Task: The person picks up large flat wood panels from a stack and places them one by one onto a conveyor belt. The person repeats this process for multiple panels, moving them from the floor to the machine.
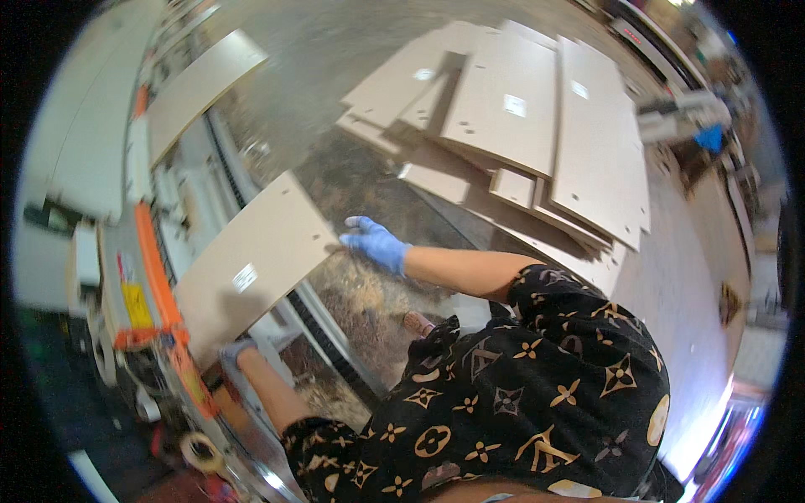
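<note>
A light wood panel (260, 243) with small drilled holes and a white label lies across the rail of a long machine (151, 260). My left hand (241, 348), in a bluish glove, is closed at the panel's near edge, its fingertips partly hidden there. By the panel's right corner is my right hand (375, 242) in a blue glove. Its fingers are stretched out and apart, the tips at the panel's edge. Farther along the same machine rests another pale panel (205, 88).
Several drilled, labelled panels lie in an overlapping stack (511, 109) at the right. Sawdust (369, 293) covers the floor between stack and machine. An orange rail (153, 264) edges the machine; a tape roll (201, 451) sits at lower left. My foot (418, 324) shows below my right arm.
</note>
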Available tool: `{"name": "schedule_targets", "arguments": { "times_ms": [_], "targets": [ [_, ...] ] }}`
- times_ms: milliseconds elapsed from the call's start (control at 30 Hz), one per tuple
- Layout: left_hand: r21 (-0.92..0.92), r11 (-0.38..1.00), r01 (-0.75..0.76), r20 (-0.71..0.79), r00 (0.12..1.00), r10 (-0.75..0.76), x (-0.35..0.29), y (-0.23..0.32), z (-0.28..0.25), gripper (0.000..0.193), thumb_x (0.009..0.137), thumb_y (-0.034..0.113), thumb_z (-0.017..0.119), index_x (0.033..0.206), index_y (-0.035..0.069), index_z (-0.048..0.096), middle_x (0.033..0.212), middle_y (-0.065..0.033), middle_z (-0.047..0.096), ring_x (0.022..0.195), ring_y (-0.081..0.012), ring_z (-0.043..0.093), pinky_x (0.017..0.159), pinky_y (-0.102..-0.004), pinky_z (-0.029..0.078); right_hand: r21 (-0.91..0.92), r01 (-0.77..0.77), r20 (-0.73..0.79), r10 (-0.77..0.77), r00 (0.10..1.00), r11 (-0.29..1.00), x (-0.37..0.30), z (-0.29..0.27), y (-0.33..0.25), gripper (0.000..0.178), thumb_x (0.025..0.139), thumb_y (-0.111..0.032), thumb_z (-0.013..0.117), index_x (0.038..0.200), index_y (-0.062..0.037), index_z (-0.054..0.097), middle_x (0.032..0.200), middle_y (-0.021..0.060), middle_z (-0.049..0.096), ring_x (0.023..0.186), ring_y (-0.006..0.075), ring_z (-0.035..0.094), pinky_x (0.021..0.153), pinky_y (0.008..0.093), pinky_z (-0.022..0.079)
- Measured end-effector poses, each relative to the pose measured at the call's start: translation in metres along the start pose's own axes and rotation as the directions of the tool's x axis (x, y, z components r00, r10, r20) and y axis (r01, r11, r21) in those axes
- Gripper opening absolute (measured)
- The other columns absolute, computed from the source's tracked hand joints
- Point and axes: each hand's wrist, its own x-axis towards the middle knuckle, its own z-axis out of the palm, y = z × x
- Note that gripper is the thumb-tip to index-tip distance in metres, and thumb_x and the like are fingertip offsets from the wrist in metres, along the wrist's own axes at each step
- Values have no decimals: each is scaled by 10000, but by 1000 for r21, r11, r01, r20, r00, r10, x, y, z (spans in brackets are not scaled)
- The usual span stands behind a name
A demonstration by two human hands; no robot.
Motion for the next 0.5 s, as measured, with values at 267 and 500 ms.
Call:
{"name": "schedule_targets", "arguments": {
  "times_ms": [267, 500],
  "targets": [
    [183, 977, 109, 947, 249, -205, -335, -88, 98, 441, 927, 292, 528, 1299, 66, 456, 1198, -106, 547, 978, -206, 559, 837, -378, 486, -960, -174, -275, -867, 415, 221, -236, -306, -92, 320, 783, -241, 740, 1076, -143, 658, 1117, 94, 642, 1069, 259, 576, 963, 388, 445],
    [791, 603, 103, 586, -409, -699, -638, -139, 108, 542, 929, 299, 594, 1412, 157, 392, 1355, -117, 503, 1123, -230, 559, 921, -411, 510, -227, -77, -904, -180, 388, 971, -362, -446, -22, 439, 859, -283, 675, 1247, -107, 571, 1200, 103, 612, 995, 234, 618, 746, 353, 547]
  ]
}}
